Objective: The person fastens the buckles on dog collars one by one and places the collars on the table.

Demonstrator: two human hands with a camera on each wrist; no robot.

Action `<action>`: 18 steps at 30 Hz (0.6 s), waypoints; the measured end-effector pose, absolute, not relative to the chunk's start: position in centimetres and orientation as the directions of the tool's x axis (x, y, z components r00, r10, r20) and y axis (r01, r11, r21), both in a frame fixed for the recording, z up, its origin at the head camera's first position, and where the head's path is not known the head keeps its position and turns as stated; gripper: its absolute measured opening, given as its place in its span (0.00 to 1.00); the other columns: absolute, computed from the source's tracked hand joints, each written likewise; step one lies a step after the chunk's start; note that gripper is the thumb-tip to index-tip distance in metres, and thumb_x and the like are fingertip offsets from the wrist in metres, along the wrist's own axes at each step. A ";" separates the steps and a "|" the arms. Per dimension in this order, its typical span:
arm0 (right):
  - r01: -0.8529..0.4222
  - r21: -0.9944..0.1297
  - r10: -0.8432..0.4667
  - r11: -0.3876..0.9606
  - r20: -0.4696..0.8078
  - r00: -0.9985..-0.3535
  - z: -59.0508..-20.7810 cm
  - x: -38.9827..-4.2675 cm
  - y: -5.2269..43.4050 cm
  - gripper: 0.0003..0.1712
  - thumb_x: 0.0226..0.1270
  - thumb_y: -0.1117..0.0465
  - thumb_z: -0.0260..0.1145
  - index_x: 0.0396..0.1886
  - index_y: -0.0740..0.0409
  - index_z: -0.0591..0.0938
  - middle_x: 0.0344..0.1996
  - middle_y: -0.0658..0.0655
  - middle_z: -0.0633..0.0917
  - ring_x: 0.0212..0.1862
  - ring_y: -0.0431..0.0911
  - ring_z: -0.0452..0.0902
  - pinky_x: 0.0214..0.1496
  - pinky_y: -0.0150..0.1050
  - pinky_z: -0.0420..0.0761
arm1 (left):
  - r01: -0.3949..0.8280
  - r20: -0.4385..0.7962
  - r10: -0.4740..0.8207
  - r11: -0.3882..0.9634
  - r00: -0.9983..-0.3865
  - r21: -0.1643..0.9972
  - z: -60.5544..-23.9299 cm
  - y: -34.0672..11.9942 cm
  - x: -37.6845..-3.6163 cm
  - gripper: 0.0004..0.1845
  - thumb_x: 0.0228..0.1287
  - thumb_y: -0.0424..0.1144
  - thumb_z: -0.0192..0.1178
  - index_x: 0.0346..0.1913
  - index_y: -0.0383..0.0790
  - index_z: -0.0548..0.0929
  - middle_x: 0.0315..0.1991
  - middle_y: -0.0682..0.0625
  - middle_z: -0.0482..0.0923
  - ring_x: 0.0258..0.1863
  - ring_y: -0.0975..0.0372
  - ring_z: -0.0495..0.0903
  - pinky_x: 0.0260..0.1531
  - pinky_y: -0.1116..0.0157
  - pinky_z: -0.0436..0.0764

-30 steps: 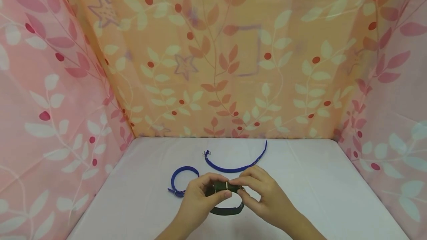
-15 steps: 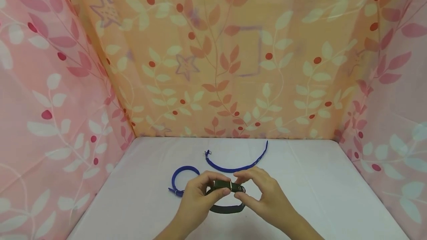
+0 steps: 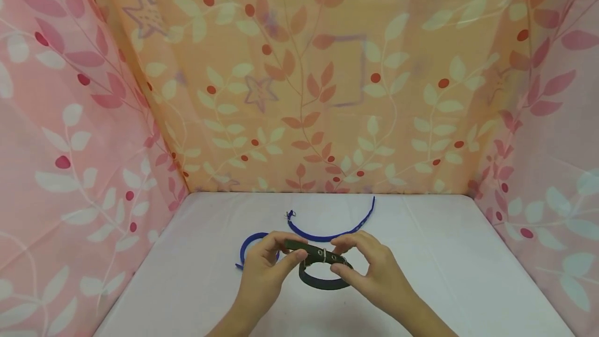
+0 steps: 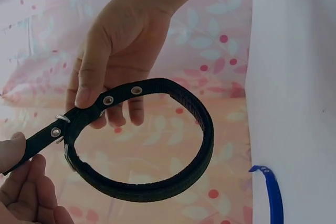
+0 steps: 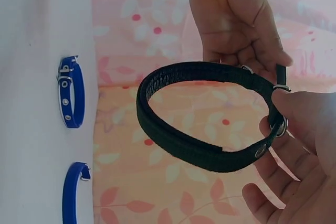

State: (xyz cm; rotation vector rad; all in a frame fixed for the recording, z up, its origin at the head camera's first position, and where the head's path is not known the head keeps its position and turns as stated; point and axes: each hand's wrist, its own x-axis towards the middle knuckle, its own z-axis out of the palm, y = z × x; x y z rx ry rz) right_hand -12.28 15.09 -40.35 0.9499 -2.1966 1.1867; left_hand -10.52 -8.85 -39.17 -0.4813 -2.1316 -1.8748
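Now we pinch the looped dark green webbing collar (image 3: 323, 269) between both hands, left hand (image 3: 264, 274) and right hand (image 3: 374, 274), just above the white worktop (image 3: 444, 264), near two blue collars.

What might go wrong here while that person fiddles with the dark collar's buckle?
The dark collar hangs in the air, pinched only at its buckle end by the left hand and right hand; a slipped fingertip might let the strap end slide back out of the buckle. If dropped, it may land on the closed blue collar or the open blue collar lying nearby on the table and knock them about.
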 end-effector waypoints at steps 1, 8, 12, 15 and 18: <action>-0.752 -0.534 -0.348 0.387 0.670 -0.655 -40.3 -12.3 15.1 0.25 0.56 0.60 0.81 0.53 0.44 0.82 0.42 0.39 0.85 0.47 0.37 0.82 0.53 0.32 0.79 | 0.399 0.395 0.063 0.116 -0.917 0.909 -39.1 -9.0 -10.5 0.08 0.63 0.39 0.72 0.44 0.48 0.86 0.43 0.52 0.88 0.42 0.57 0.79 0.46 0.66 0.79; -0.723 -0.589 -0.330 0.361 0.645 -0.690 -40.3 -12.3 15.0 0.21 0.56 0.60 0.82 0.46 0.42 0.83 0.41 0.40 0.86 0.47 0.38 0.82 0.52 0.33 0.80 | 0.428 0.427 0.024 0.077 -0.904 0.900 -38.8 -9.4 -10.7 0.09 0.62 0.35 0.72 0.45 0.44 0.86 0.44 0.49 0.87 0.41 0.59 0.82 0.47 0.68 0.81; -0.680 -0.643 -0.325 0.352 0.597 -0.733 -40.3 -12.3 15.1 0.17 0.59 0.58 0.80 0.45 0.40 0.84 0.40 0.39 0.86 0.48 0.37 0.82 0.54 0.33 0.80 | 0.443 0.443 0.010 0.053 -0.896 0.895 -38.7 -9.3 -10.7 0.09 0.62 0.33 0.71 0.45 0.43 0.86 0.44 0.47 0.87 0.42 0.59 0.82 0.45 0.68 0.81; -0.657 -0.671 -0.309 0.343 0.580 -0.754 -40.3 -12.4 15.2 0.16 0.61 0.58 0.79 0.45 0.39 0.84 0.40 0.39 0.86 0.47 0.38 0.83 0.55 0.35 0.80 | 0.389 0.388 0.023 0.057 -0.921 0.919 -38.8 -9.2 -10.8 0.10 0.64 0.37 0.71 0.46 0.46 0.86 0.45 0.50 0.86 0.43 0.57 0.81 0.46 0.67 0.80; -0.631 -0.699 -0.280 0.338 0.565 -0.776 -40.4 -12.4 15.3 0.15 0.61 0.58 0.78 0.45 0.38 0.84 0.39 0.39 0.86 0.47 0.38 0.82 0.55 0.35 0.80 | 0.317 0.309 0.084 0.106 -0.947 0.943 -39.0 -8.9 -10.9 0.11 0.63 0.41 0.72 0.48 0.50 0.86 0.47 0.54 0.86 0.49 0.57 0.81 0.52 0.64 0.79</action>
